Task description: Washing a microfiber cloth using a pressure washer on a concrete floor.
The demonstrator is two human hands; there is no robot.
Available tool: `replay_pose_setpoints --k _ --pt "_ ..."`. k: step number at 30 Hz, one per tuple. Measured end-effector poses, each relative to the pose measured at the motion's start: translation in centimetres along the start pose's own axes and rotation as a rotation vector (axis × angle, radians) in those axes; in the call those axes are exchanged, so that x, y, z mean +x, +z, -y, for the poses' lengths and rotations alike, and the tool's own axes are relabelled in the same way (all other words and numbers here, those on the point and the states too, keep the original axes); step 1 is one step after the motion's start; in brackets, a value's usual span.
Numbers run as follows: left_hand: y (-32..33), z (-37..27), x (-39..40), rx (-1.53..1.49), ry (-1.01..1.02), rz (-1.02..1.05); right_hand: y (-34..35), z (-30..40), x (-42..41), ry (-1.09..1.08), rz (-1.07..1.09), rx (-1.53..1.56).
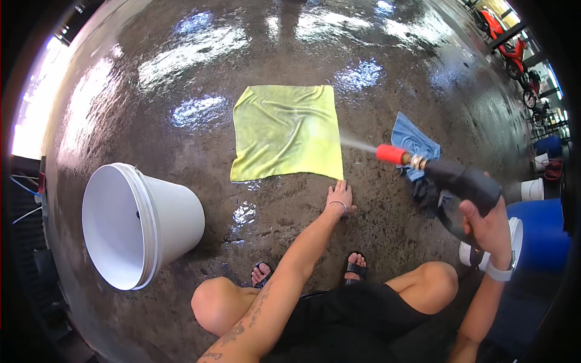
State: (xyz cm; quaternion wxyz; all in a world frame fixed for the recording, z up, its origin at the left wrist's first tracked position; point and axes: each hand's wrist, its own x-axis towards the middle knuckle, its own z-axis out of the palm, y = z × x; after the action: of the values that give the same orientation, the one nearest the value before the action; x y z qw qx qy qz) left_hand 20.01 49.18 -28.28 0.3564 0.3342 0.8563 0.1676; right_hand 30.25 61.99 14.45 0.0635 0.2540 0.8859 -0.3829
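Note:
A wet yellow cloth lies spread and creased on the floor. With its fingertips, my left hand holds down the cloth's near right corner against the ground. My right hand grips a black spray gun with a brass fitting and a red nozzle. From the nozzle a fine jet of water shoots left onto the cloth's right side. Partly behind the gun, a blue cloth lies crumpled on the floor, with a dark cloth just nearer to me.
The wet concrete floor shines with reflections. On the left a large white bucket rests on its side, mouth facing left. A blue barrel and another white bucket are at my right. Farther off stands a red motorbike.

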Motion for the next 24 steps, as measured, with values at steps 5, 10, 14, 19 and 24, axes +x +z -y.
replay_pose_setpoints --k 5,10,14,19,24 --pt "-0.3 0.5 -0.7 -0.019 -0.021 0.03 0.7 0.4 0.4 -0.077 0.076 0.099" --pt "1.0 -0.1 -0.8 -0.021 -0.001 -0.001 0.5 0.4 -0.8 -0.064 0.142 0.045" --pt "1.2 0.5 -1.1 0.002 0.001 0.005 1.1 0.3 -0.1 -0.067 -0.008 0.099" --pt "1.0 0.5 -0.2 0.002 0.01 -0.047 1.1 0.8 -0.2 -0.055 0.187 0.079" --pt "0.8 0.5 0.0 -0.004 0.012 -0.021 0.7 -0.2 0.2 -0.067 0.046 0.014"
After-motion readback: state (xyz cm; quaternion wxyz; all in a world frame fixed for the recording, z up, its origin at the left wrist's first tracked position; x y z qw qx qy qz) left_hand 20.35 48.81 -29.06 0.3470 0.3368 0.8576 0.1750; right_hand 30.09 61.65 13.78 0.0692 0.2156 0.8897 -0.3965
